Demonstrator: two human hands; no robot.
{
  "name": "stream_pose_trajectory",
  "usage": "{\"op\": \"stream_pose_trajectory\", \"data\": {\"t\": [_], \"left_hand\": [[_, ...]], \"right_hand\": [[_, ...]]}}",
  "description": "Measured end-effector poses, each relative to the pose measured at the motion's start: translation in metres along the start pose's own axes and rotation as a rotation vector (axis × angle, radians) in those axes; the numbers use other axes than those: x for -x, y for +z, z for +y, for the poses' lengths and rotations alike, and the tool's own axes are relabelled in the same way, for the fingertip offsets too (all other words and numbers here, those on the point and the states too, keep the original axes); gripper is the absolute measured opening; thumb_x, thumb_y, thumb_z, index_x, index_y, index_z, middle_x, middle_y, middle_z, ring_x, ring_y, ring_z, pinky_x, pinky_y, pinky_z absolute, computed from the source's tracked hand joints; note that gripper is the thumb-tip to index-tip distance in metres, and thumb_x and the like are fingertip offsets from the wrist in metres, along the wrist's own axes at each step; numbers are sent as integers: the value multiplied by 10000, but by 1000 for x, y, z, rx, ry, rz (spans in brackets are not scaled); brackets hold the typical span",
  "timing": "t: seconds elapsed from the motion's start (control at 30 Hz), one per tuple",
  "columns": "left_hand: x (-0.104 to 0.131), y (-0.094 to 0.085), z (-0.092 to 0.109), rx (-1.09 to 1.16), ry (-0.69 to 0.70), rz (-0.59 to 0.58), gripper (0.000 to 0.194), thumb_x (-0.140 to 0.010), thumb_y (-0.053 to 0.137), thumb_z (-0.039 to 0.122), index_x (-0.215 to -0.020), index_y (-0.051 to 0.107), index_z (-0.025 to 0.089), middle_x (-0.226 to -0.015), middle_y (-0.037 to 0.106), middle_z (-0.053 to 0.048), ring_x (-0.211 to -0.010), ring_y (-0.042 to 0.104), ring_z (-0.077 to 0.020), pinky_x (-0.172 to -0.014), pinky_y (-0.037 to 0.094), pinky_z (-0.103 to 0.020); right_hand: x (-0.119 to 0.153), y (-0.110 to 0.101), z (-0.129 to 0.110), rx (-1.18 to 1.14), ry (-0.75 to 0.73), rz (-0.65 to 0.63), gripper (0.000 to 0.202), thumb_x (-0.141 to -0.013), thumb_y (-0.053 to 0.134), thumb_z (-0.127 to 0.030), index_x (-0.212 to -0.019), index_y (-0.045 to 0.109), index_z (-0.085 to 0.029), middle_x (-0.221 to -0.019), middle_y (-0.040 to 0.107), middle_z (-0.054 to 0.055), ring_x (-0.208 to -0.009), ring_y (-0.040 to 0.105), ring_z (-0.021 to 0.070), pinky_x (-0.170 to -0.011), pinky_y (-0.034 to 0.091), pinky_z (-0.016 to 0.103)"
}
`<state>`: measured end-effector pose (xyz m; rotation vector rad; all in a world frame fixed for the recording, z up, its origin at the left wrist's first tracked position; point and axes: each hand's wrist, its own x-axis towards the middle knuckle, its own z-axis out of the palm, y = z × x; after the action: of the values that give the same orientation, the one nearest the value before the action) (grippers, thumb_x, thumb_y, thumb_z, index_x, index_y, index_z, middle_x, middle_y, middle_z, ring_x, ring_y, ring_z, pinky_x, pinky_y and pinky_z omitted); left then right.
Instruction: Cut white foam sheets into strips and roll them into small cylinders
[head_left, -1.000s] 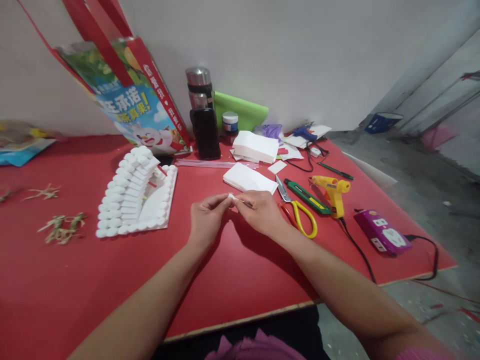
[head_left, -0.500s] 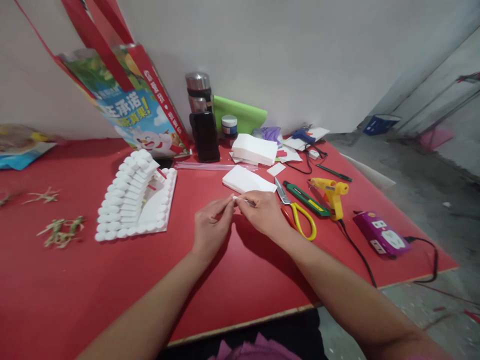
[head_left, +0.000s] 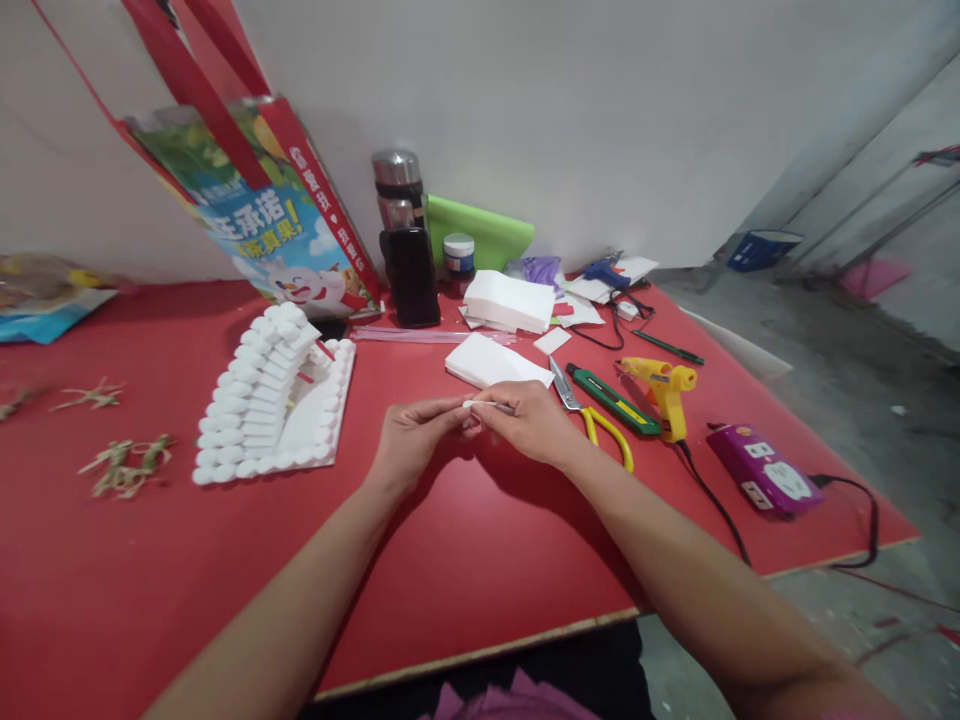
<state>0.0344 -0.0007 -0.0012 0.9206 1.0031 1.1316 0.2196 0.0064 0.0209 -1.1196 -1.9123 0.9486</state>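
Between my fingertips, over the middle of the red table (head_left: 450,580), is a small white piece (head_left: 470,404), perhaps folded or rolled paper; most of it is hidden. My left hand (head_left: 412,438) pinches its left end. My right hand (head_left: 529,420) is closed on its right side, and a thin edge shows above those fingers. Just behind my hands lies a stack of white paper sheets (head_left: 491,360). Scissors with yellow and red handles (head_left: 615,435) lie partly hidden beside my right hand. Further left stands a white model with steps and rounded white edging (head_left: 255,400).
At the right lie a green utility knife (head_left: 611,398), a yellow glue gun (head_left: 664,385) and a purple power socket (head_left: 765,470) with a cord. Along the wall stand a shopping bag (head_left: 277,220), a black phone (head_left: 411,280) and a thermos (head_left: 397,170). Knotted straw figures (head_left: 127,465) lie left.
My left hand has turned flatter, its fingers now reaching more sideways to the white piece. My right hand stays nearly in place, covering more of the scissors' handles.
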Motion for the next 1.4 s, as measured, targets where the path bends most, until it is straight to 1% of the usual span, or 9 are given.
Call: {"op": "stream_pose_trajectory", "data": {"t": [0.23, 0.5, 0.73, 0.8, 0.9, 1.0, 1.1, 1.23, 1.4], "left_hand": [[5, 7, 3, -49, 65, 77, 292, -617, 950, 357, -798, 848, 152, -726, 791, -93, -654, 721, -203, -666, 603, -334], [4, 5, 4, -97, 128, 79, 200, -612, 923, 293, -731, 822, 168, -697, 780, -69, -641, 719, -204, -686, 605, -341], [4, 2, 6, -166, 140, 43, 197, -656, 898, 296, -797, 845, 169, -717, 787, -76, -642, 720, -218, -691, 604, -359], [3, 1, 6, -198, 189, 46, 161, -693, 874, 291, -808, 845, 181, -732, 787, -65, -657, 714, -208, -698, 596, -345], [1, -1, 5, -272, 266, 79, 106, -757, 833, 291, -815, 833, 202, -756, 777, -47, -691, 706, -201, -684, 575, -320], [-2, -5, 3, -355, 291, 80, 107, -789, 810, 301, -840, 819, 208, -812, 781, -51, -742, 709, -206, -691, 561, -310], [-4, -9, 2, -399, 282, 34, 134, -807, 795, 329, -855, 800, 203, -830, 784, -51, -760, 706, -199, -716, 549, -300], [-4, -9, 2, -410, 255, -7, 156, -819, 790, 345, -858, 779, 194, -816, 777, -49, -758, 703, -190, -733, 541, -294], [-5, -9, 0, -295, 138, -69, 221, -826, 802, 379, -898, 751, 176, -795, 777, -63, -760, 722, -202, -764, 564, -321]], "right_hand": [[1, 3, -4, -9, 138, 57, 206, -953, 625, -253, -807, 757, -195, -803, 786, 32, -768, 680, 175, -730, 462, 297], [6, 3, -5, 198, -94, 21, 212, -962, 562, -171, -829, 725, -194, -841, 777, 42, -775, 678, 175, -739, 444, 298], [5, 2, -8, 160, -101, -14, 255, -995, 542, -198, -814, 722, -201, -823, 766, 38, -769, 682, 178, -769, 465, 313], [4, 4, -8, 19, -21, -27, 249, -1000, 568, -253, -803, 712, -203, -782, 754, 39, -746, 699, 190, -769, 495, 325], [0, 4, -3, -430, 262, -100, 308, -1029, 559, -408, -876, 713, -189, -741, 751, 63, -669, 728, 220, -705, 564, 353], [-7, -2, 4, -869, 530, -205, 530, -1099, 350, -505, -990, 716, -138, -809, 775, 124, -671, 749, 237, -712, 618, 401], [-12, -7, 9, -1083, 689, -342, 616, -1129, 210, -449, -1034, 708, -98, -873, 781, 156, -739, 770, 226, -765, 642, 405], [-10, -3, 12, -1153, 680, -363, 440, -1110, 404, -393, -983, 702, -94, -828, 748, 112, -687, 721, 186, -729, 653, 390], [-7, -1, 16, -1156, 594, -358, 248, -882, 813, -342, -937, 716, -120, -766, 634, 5, -559, 512, 79, -651, 617, 312]]}}
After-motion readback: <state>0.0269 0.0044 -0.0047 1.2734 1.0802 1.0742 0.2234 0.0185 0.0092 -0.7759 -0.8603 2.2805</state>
